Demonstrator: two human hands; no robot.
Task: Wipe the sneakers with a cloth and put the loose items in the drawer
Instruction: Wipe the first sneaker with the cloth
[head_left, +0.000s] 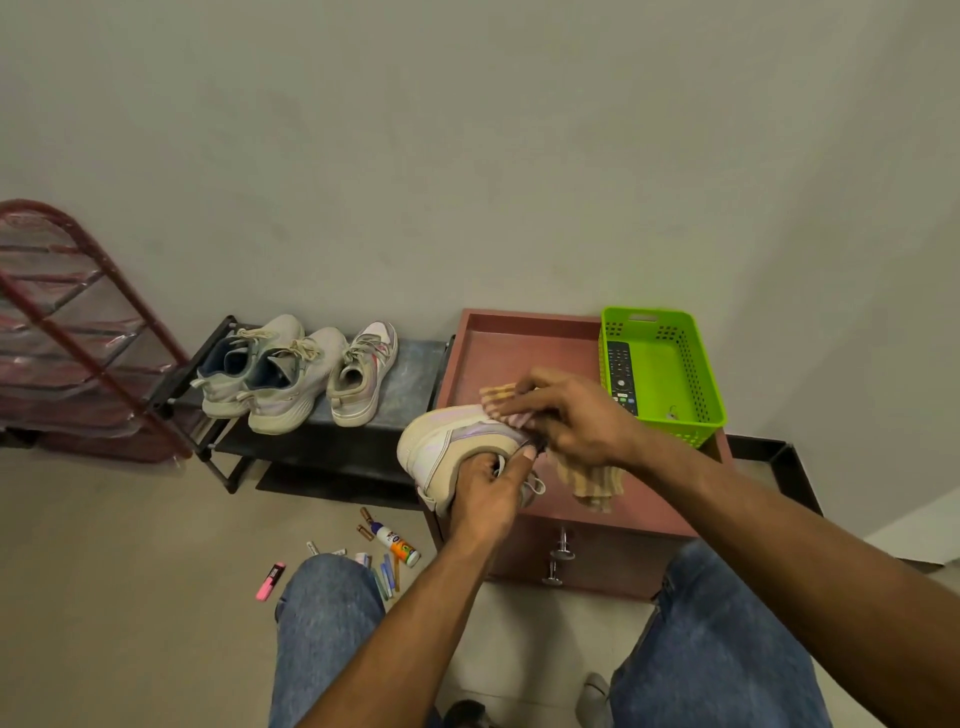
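Left hand (485, 493) grips the sneaker (457, 449) from below, fingers curled round the collar and opening, thumb on the side panel. It is held tipped on its side over the front left corner of the cabinet top (511, 348). Right hand (571, 415) presses a striped cloth (592, 480) onto the sneaker's upper, fingers bent over the fold; the cloth's loose end hangs down near the cabinet's front edge. Wiping looks mid-way on this shoe.

Risks: the one-hand hold near the heel is probably loose, so a hard wipe stroke could twist the shoe out and drop it onto the floor items below. The trailing cloth could snag on the laces.

Three more sneakers (291, 371) sit on the low black shelf (415, 371), left of the cabinet, likely not yet wiped. Loose items on the floor by the left knee: pink highlighter (270, 581), glue tube (397, 543), batteries (366, 525), small pens or chalks (387, 571). Drawer handles (558, 558) are at the cabinet front; drawers look closed. The knees crowd the drawer front and would probably block it opening. Green basket (685, 374) at the back right corner holds a remote (621, 376). Red rack (78, 332) far left.
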